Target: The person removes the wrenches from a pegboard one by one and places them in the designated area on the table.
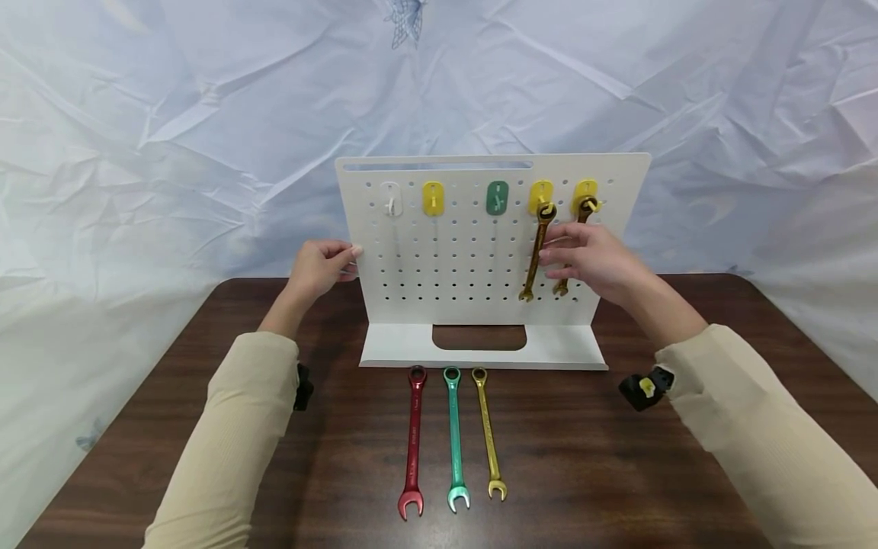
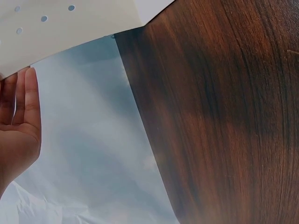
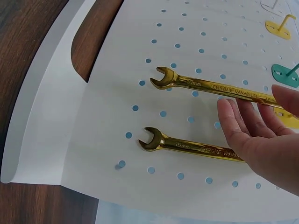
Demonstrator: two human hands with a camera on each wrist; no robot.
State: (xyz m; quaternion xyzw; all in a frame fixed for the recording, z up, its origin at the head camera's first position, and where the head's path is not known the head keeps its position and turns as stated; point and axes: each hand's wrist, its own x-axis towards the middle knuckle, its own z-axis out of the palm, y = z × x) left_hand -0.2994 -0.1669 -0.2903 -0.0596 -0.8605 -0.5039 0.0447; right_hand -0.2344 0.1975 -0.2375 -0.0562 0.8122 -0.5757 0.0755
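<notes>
A crumpled pale sheet [image 1: 226, 130] hung behind a dark wood-grain bench [image 1: 329, 457]. At 9 o'clock on the upright white perforated pegboard [image 1: 446, 313], the person's left grip [image 1: 322, 271] pinched its edge, thumb in front and fingers behind. Along the top, from 10 to 12 o'clock, a clear plastic hook [image 1: 391, 200], a yellow plastic hook [image 1: 434, 200] and a green plastic hook [image 1: 497, 200] bore nothing. At 6 o'clock, in front of the base, lay a red metal combination wrench [image 1: 414, 438], a green metal combination wrench [image 1: 455, 435] and a slim yellow metal combination wrench [image 1: 488, 433], open ends towards the person.

Towards 3 o'clock, the right grip [image 1: 595, 259] was loosely closed about a glossy gold metal combination wrench [image 1: 533, 265], whose ring end sat at the fourth hook, a yellow one [image 1: 541, 189]; how firmly it held could not be told. Just beside it, a second gold metal wrench [image 3: 187, 146] hung from the last yellow hook [image 1: 584, 187].

The step in hand seemed to be seating the held wrench; the next move probably called for easing the fingers off without lifting the ring.

"CHROME VANADIUM" and apparently "10mm" read on the held shaft; its neighbour's lettering ran under the hand. The red wrench's marks were too small.
</notes>
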